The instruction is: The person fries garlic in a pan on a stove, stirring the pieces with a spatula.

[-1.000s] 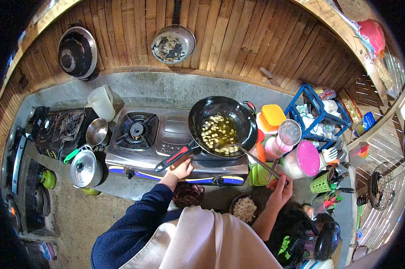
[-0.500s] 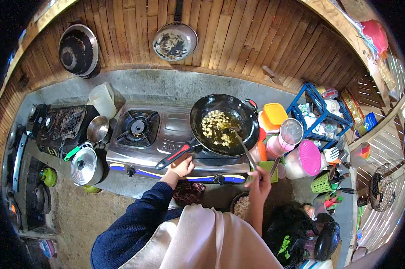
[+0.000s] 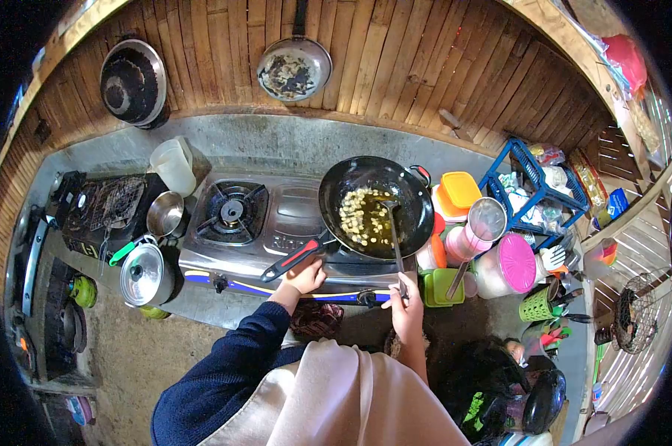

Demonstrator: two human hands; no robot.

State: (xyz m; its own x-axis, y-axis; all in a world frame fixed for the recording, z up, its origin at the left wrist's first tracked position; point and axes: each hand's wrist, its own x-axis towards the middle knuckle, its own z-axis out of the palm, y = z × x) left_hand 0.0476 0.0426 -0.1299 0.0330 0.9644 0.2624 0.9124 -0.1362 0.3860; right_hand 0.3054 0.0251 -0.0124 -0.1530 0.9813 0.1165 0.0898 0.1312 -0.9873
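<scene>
A black wok [image 3: 418, 215] sits over the stove's right burner, its red-and-black handle [image 3: 295, 260] pointing to the front left. Pale small chunks of food [image 3: 358, 212] lie in yellowish oil inside it. My right hand [image 3: 404, 306] is closed round the handle of a metal spatula [image 3: 397, 238], whose blade dips into the oil beside the chunks. Right by the wok handle, at the stove's front edge, my left hand [image 3: 304, 276] rests with curled fingers; the whole handle shows above it.
The left burner [image 3: 232, 212] of the gas stove bears no pot. Left of it stand a lidded pot [image 3: 144, 276], a small saucepan [image 3: 165, 213] and a grill rack [image 3: 116, 201]. Plastic tubs, a pink-lidded jar [image 3: 516, 264] and a blue rack [image 3: 533, 171] crowd the right side.
My right hand has moved left and slightly down with the spatula, which now points more straight away from me. The chunks have shifted a little; my left hand stays beside the handle.
</scene>
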